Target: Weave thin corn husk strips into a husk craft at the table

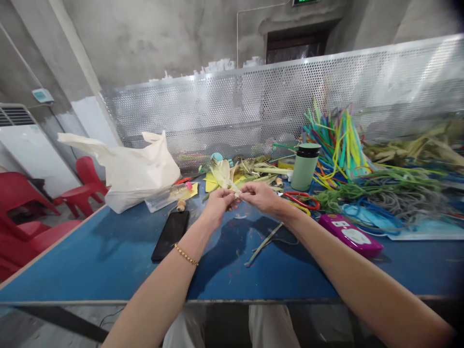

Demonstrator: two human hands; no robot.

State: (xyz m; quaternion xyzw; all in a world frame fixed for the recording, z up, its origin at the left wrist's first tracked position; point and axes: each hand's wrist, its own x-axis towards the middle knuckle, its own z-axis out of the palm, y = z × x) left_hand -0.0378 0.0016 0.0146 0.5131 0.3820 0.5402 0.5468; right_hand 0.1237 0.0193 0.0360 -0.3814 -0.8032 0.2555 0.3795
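A pale corn husk strip [234, 187] is pinched between the fingertips of both hands above the middle of the blue table. My left hand [218, 205], wearing a gold bead bracelet, is closed on its left side. Close beside it, my right hand [261, 197] grips the husk with thumb and forefinger. Pale, broad husk leaves [220, 173] show just beyond the hands; whether they join the held strip, I cannot tell. Below the right wrist lies a thin dry strip [266, 246]. Red-handled scissors [304, 194] rest right of the right hand.
On the left are a black phone [170, 234], a clear plastic bottle [169, 195] and a white bag [139, 169]. A green tumbler [305, 169], a purple box [350, 235], colourful pipe cleaners [344, 140] and green cords [391, 191] crowd the right. A perforated metal panel [217, 111] stands behind.
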